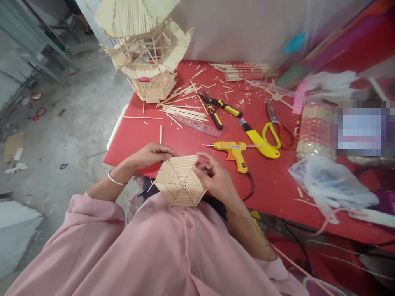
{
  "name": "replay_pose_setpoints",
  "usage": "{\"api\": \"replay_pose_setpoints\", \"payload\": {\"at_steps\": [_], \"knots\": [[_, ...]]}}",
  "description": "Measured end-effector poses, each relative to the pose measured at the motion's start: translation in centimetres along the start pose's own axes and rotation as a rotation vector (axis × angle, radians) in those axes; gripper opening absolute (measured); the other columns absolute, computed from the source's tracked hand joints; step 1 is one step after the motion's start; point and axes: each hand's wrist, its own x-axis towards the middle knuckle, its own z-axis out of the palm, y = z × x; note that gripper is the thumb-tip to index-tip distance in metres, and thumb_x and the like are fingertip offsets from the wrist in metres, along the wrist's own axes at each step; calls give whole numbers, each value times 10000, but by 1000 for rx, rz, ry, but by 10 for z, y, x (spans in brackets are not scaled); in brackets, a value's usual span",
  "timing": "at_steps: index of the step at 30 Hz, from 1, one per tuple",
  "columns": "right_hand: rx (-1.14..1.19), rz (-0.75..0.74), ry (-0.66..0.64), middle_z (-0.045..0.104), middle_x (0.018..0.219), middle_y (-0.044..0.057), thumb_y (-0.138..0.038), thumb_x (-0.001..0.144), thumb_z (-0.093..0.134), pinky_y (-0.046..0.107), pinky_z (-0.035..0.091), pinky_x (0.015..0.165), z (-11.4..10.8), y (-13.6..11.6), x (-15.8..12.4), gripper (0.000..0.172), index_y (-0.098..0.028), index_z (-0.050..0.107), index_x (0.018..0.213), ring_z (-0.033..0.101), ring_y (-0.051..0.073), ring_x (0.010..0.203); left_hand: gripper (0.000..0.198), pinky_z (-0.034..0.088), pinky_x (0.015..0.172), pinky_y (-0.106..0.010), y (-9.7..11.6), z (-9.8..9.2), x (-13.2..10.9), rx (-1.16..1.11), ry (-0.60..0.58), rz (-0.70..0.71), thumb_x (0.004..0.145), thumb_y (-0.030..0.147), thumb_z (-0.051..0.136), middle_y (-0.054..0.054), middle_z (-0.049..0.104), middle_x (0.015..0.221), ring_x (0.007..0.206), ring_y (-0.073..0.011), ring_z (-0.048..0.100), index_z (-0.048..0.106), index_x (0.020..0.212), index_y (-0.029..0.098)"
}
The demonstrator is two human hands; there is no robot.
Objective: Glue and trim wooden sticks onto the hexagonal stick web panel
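A hexagonal panel of thin wooden sticks (179,176), laid in rings around a small hole, is tilted at the table's front edge, close to my shirt. My right hand (214,176) pinches its upper right edge between thumb and fingers. At the upper left edge, my left hand (152,155) has its fingers closed on the panel's rim; the fingertips are partly hidden. A yellow hot glue gun (233,152) lies just beyond my right hand, its nozzle pointing left. Past the panel, a single stick (161,134) lies on the red table (135,139).
A tiered stick pagoda model (151,70) stands at the back left. Loose sticks (185,111), a pink ruler (197,125), cutting pliers (220,109), a yellow utility knife (262,142) and scissors (274,127) lie mid-table. Bagged sticks (317,127) and a plastic bag (330,181) are at right.
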Motion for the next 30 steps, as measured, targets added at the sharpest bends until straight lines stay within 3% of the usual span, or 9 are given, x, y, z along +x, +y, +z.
{"api": "replay_pose_setpoints", "payload": {"at_steps": [7,12,20,30], "knots": [[-6,18,-6,745,826,-4,-427,925,666,303,510,650,2,-3,-1,457,-245,583,1335,633,154,659,254,564,903,-335,-16,3,-11,-180,63,44,855,250,647,-134,790,1131,1015,-212,721,820,1009,147],[-7,27,5,745,820,-5,-418,926,666,292,491,635,3,-2,-2,452,-231,583,1329,625,146,647,381,579,847,-304,-22,6,-12,-154,45,42,753,250,824,-141,795,1123,975,-210,733,802,1116,135],[-21,2,11,763,833,-2,-383,931,675,289,509,663,3,0,-3,451,-235,587,1347,674,155,700,209,609,882,-308,-31,9,-7,-231,101,134,860,304,821,-112,834,1050,954,-199,773,850,1028,183],[-22,-22,11,777,864,9,-366,937,671,295,519,675,3,3,-3,432,-240,592,1343,709,168,770,230,622,883,-304,-38,10,-6,-308,91,97,842,330,857,-124,842,1051,950,-208,792,869,1025,190]]}}
